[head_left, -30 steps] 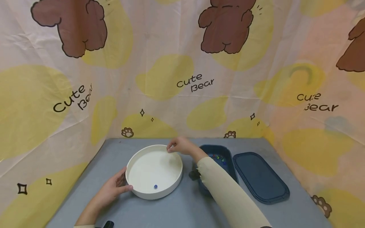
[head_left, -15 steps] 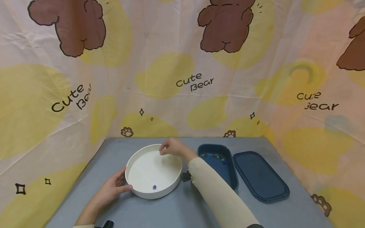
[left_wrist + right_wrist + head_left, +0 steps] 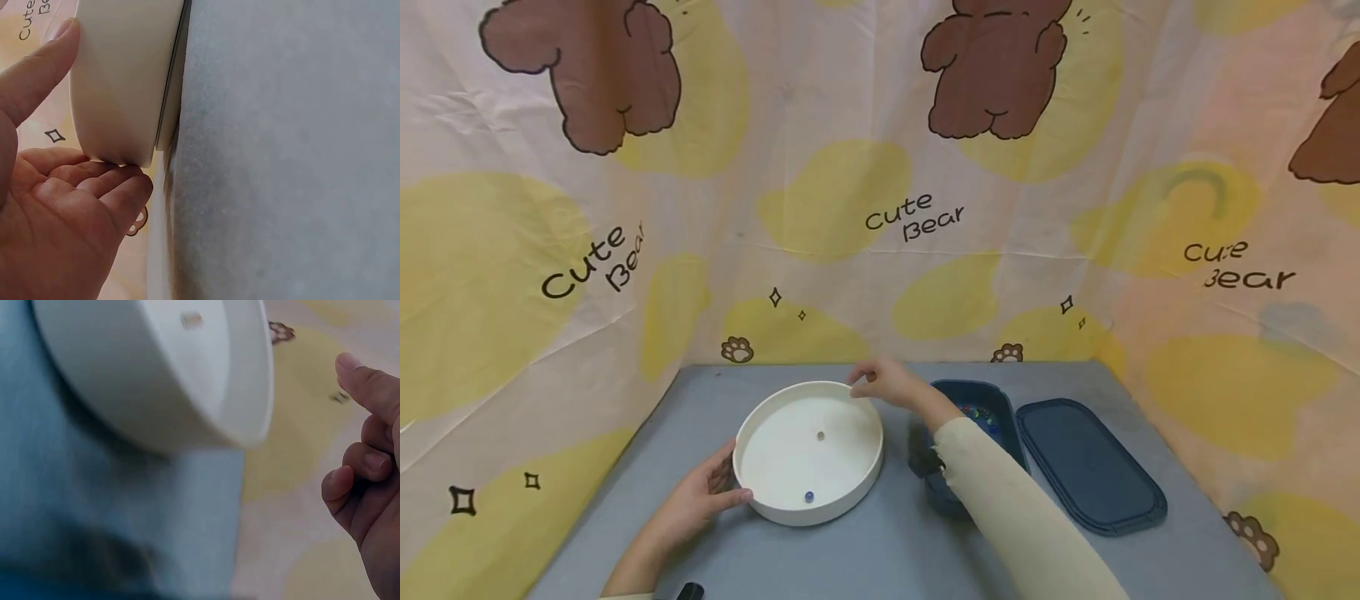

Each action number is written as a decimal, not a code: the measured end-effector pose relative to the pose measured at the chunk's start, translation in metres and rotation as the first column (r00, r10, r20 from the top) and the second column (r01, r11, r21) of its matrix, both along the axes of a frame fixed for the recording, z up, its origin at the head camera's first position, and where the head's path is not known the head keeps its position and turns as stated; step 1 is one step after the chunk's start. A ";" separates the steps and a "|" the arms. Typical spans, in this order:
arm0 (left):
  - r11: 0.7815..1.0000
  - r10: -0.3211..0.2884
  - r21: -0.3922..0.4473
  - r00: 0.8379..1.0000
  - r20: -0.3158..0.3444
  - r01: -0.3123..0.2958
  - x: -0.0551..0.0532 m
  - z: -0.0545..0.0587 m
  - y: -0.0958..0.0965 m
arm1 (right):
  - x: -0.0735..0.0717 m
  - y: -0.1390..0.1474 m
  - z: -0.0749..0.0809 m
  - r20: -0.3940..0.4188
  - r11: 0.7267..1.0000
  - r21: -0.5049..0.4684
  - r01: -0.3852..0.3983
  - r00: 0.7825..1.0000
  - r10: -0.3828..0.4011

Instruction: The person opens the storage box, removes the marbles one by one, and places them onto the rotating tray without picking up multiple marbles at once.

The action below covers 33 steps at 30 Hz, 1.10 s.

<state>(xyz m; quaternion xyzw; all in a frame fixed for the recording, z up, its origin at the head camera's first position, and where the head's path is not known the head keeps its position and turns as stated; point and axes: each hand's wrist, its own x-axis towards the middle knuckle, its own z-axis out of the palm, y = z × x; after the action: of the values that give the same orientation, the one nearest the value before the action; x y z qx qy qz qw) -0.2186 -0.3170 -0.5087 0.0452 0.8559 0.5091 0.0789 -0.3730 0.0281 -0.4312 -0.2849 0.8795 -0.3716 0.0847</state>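
A round white tray [image 3: 790, 417] with a raised rim stands on the table. My left hand [image 3: 703, 492] steadies it from the left; in the left wrist view, the fingertips touch the outer wall and the thumb [image 3: 44, 69] lies at the rim. Inside are a small blue bead [image 3: 808, 497] near the front and a small pale bead [image 3: 821, 436] farther back, block-shaped in the right wrist view. Above the tray's back right rim is my right hand [image 3: 891, 387], its thumb apart from loosely bent fingers, nothing visible between them.
Right of the tray, partly behind my right arm, a dark blue box [image 3: 970, 387] contains several small colourful beads [image 3: 981, 414]. Its matching lid [image 3: 1090, 467] lies flat farther right. A bear-print curtain [image 3: 820, 208] surrounds the grey table [image 3: 850, 558].
My right hand moved left over the tray, then back right toward its rim. The pale bead now lies in the tray. My left hand stays at the tray's side.
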 end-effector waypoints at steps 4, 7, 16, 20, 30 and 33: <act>1.000 0.008 -0.010 1.000 0.001 -0.008 0.001 0.000 0.001 | 0.000 0.036 0.003 -0.035 1.000 -0.016 0.014 0.999 -0.014; 1.000 0.009 -0.019 1.000 0.000 -0.009 0.002 -0.001 0.002 | 0.000 0.062 0.000 -0.044 0.999 -0.020 0.041 0.998 -0.042; 1.000 0.009 -0.015 1.000 0.008 -0.009 0.004 0.002 0.000 | -0.002 0.115 -0.024 -0.001 0.989 0.006 0.147 0.989 -0.147; 1.000 0.002 -0.013 1.000 0.009 -0.002 0.005 0.004 0.000 | -0.001 0.123 -0.031 0.003 0.983 0.010 0.185 0.983 -0.185; 1.000 -0.002 0.005 1.000 -0.005 0.002 0.001 0.001 0.001 | -0.004 0.134 -0.048 -0.043 0.958 0.114 0.264 0.964 -0.261; 1.000 0.004 -0.007 1.000 0.003 -0.004 0.001 0.001 0.002 | -0.005 0.136 -0.053 -0.058 0.953 0.143 0.267 0.963 -0.262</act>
<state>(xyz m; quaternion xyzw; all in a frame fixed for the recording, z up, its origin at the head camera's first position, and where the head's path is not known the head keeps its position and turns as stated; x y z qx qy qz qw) -0.2176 -0.3154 -0.5074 0.0427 0.8575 0.5065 0.0793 -0.3781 0.1641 -0.4838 -0.1645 0.9366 -0.3070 0.0385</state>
